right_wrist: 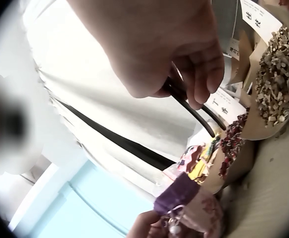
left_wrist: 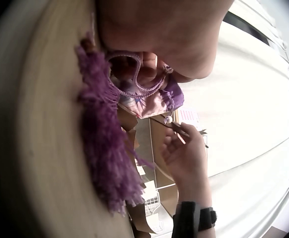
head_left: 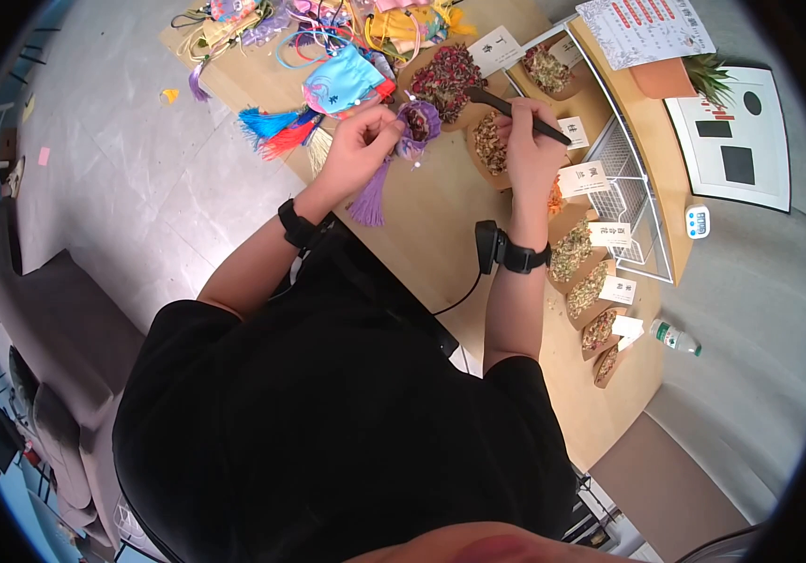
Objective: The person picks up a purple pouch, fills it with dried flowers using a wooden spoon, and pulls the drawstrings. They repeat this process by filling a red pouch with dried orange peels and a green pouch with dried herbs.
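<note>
a person in a black shirt leans over a wooden surface [head_left: 422, 235], seen from above. the left hand [head_left: 361, 141] has its fingers curled around one small purple pouch [head_left: 417, 122], holding it open just above the surface; one purple tassel [head_left: 368, 199] hangs from the pouch below the fingers. the pouch already holds some dark dried material. the right hand [head_left: 527, 150] pinches one dark, slim scoop [head_left: 516, 113] between thumb and fingers, its tip lying just beside the pouch mouth. directly beneath the right fingers sits one paper tray of pale dried herbs [head_left: 489, 143]; just beyond the fingers sits one tray of dried red rosebuds [head_left: 445, 80]. four more trays of herbs [head_left: 572, 249] line up nearer the person, each with a white label card. one light blue pouch [head_left: 342, 83] lies just left of the left fingers. each wrist wears one black strap, two in all.
</note>
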`<state>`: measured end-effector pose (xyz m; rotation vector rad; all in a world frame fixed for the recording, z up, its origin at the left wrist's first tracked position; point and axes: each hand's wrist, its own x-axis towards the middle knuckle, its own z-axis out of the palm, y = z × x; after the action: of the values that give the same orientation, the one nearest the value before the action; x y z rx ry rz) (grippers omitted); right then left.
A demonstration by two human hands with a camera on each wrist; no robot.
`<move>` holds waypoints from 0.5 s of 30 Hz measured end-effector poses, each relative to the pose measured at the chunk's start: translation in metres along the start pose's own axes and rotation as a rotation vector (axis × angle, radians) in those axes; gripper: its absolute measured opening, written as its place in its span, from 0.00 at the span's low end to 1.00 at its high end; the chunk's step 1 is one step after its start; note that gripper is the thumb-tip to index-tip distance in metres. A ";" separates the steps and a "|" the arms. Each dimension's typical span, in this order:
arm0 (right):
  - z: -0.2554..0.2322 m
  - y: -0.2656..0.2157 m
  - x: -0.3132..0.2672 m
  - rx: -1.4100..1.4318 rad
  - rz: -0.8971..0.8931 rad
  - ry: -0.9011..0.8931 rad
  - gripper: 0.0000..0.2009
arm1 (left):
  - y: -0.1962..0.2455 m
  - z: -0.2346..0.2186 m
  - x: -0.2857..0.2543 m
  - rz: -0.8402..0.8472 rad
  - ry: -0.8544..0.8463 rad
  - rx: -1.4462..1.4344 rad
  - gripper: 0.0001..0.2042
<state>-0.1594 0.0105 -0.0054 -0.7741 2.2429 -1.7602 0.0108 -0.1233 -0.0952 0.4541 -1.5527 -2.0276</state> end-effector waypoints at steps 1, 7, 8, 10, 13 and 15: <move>0.001 0.006 0.005 -0.042 0.030 -0.002 0.09 | 0.000 0.000 0.000 -0.006 0.000 -0.006 0.08; 0.010 0.032 0.014 -0.207 0.072 -0.040 0.11 | 0.000 0.000 0.000 -0.002 -0.002 -0.027 0.08; 0.011 0.032 0.013 -0.212 0.069 -0.042 0.11 | 0.000 0.000 0.000 -0.003 -0.002 -0.030 0.08; 0.011 0.033 0.012 -0.208 0.058 -0.046 0.11 | -0.002 0.000 0.000 0.007 -0.005 -0.010 0.08; 0.011 0.029 0.010 -0.144 0.050 -0.041 0.10 | -0.002 0.000 0.001 0.011 -0.008 -0.006 0.08; 0.007 0.016 0.004 -0.052 0.066 -0.023 0.10 | -0.002 0.000 0.001 0.008 -0.009 -0.017 0.08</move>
<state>-0.1641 0.0054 -0.0215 -0.7175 2.2801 -1.6615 0.0097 -0.1232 -0.0969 0.4317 -1.5388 -2.0380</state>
